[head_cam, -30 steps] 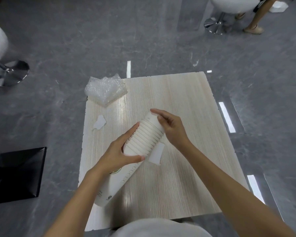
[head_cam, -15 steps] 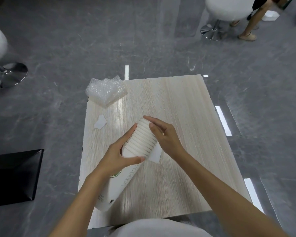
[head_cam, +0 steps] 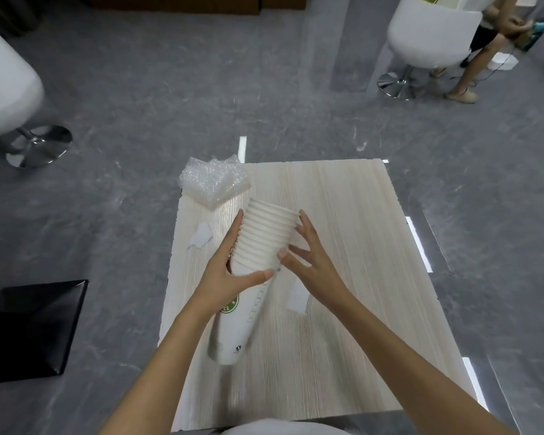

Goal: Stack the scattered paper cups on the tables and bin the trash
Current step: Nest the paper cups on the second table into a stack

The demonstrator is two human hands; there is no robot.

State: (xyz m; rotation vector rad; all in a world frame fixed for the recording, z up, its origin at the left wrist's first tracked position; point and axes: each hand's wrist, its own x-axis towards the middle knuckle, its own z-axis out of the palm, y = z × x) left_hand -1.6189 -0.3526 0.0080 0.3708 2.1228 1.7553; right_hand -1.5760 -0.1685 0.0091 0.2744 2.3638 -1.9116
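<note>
A long stack of white paper cups (head_cam: 264, 240) lies tilted over the pale wooden table (head_cam: 352, 233), its rims pointing away from me and its base near me. My left hand (head_cam: 230, 271) grips the stack around its middle. My right hand (head_cam: 308, 262) is beside the stack's right side with fingers spread, only fingertips near the cups. A crumpled sheet of bubble wrap (head_cam: 214, 182) sits on the table's far left corner. Two white paper scraps lie on the table: one scrap (head_cam: 201, 235) left of the stack, another scrap (head_cam: 297, 296) under my right wrist.
A black square bin (head_cam: 35, 328) stands on the grey floor to the left of the table. White swivel chairs stand at far left (head_cam: 7, 86) and far right (head_cam: 431, 36). A person's legs (head_cam: 471, 67) show beside the right chair.
The stack has lifted and turned more upright, away from me. My right hand has come off the top cups and spread its fingers. The view has tilted up.
</note>
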